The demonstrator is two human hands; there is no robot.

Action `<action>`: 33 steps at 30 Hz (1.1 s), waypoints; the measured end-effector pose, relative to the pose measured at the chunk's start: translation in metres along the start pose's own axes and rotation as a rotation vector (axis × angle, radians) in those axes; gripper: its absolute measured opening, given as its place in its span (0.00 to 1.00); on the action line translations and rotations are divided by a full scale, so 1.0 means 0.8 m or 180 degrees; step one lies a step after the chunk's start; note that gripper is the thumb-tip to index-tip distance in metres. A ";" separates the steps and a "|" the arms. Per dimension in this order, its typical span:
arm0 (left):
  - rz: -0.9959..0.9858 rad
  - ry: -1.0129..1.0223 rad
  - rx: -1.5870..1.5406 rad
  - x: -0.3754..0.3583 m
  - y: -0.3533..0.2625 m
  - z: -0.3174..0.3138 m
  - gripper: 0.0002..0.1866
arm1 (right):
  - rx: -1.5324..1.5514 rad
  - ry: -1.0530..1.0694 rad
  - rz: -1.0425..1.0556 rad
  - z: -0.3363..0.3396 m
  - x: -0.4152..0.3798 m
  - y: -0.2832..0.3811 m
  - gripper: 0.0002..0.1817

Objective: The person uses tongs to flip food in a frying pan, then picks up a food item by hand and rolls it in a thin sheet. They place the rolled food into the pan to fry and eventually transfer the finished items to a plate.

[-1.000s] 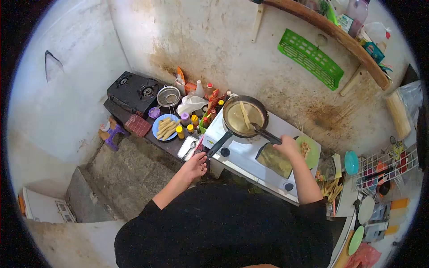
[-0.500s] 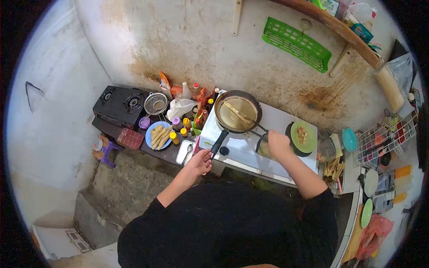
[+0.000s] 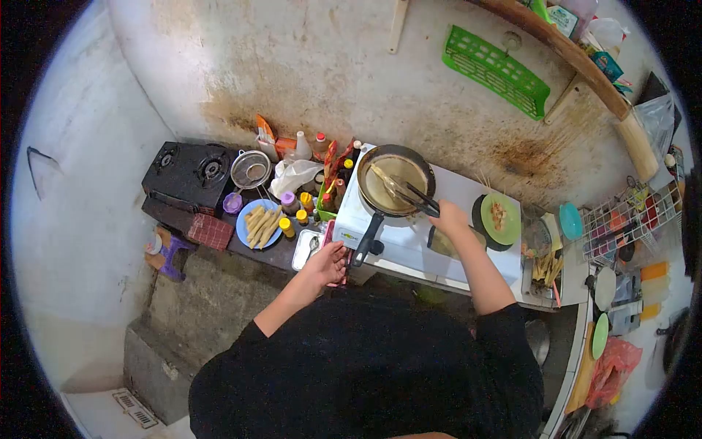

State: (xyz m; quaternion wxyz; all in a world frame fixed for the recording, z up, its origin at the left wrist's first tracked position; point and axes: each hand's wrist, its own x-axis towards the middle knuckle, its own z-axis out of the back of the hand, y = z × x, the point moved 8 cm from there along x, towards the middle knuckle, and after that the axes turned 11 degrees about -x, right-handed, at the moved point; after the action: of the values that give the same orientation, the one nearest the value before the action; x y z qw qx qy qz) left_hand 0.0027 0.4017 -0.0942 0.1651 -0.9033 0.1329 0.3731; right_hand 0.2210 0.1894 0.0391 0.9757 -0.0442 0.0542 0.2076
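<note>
Right hand point(image 3: 450, 218) fingers wrap tongs point(image 3: 418, 196) at pale stick point(image 3: 381, 175) in frying pan point(image 3: 427, 167); left hand point(image 3: 328, 265) fingers half-curled, off pan handle point(image 3: 368, 238).

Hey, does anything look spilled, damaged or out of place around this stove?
Yes, the wall behind the white stove is stained: brown blotches, heaviest to the right of the frying pan, stand out against the pale surface, perhaps from old grease. I see no clear spill on the stove top.
</note>
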 end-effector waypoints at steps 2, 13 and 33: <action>0.0080 -0.0085 0.0048 0.000 -0.008 0.009 0.07 | -0.0093 -0.0063 0.0102 0.012 -0.006 0.009 0.19; 0.0072 -0.0089 0.0145 0.002 -0.039 0.024 0.09 | -0.1282 -0.0370 0.1181 0.084 0.051 0.012 0.16; 0.0009 -0.0311 -0.0583 -0.003 0.028 0.034 0.08 | -0.2925 -0.0655 0.3062 0.138 0.138 0.118 0.08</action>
State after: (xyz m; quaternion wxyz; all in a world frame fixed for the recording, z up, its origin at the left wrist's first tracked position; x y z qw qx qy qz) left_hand -0.0244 0.3920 -0.1149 0.0876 -0.8952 0.0912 0.4274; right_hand 0.2923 0.3316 0.1290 0.6567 -0.4059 -0.1193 0.6243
